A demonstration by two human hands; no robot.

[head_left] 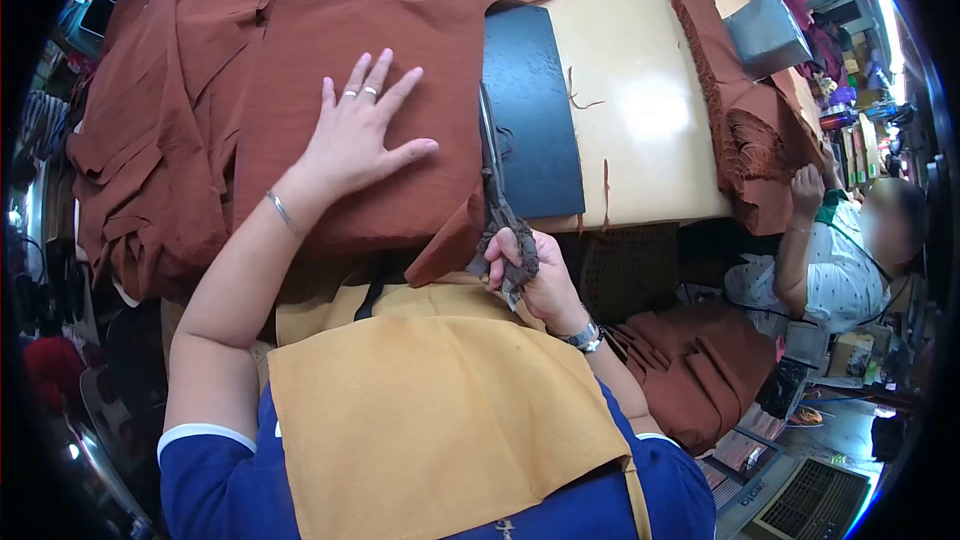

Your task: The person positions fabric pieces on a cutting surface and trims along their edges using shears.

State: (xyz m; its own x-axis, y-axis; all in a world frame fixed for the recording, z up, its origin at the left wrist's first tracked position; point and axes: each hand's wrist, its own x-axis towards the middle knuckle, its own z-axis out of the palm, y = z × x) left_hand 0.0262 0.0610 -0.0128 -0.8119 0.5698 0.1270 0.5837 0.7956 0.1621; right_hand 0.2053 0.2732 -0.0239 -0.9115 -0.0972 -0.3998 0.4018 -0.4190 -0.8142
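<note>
My left hand (365,135) lies flat with fingers spread on a reddish-brown fabric piece (300,170). In my right hand (535,275) is a pair of scissors (490,155), its handles wrapped in dark cloth. The scissors' blades point away from me along the fabric's right edge. Beneath that edge, a dark blue-black board (535,120) lies on the cream table. A loose corner of the fabric hangs over the table's front edge beside my right hand.
More brown fabric is heaped at the left (150,140). At the right, a fabric stack (740,130) with frayed edges lies under a metal block (768,35). A co-worker (825,260) touches that stack. Folded brown fabric (700,370) sits below the table. Thread scraps (605,190) lie on the cream table (650,170).
</note>
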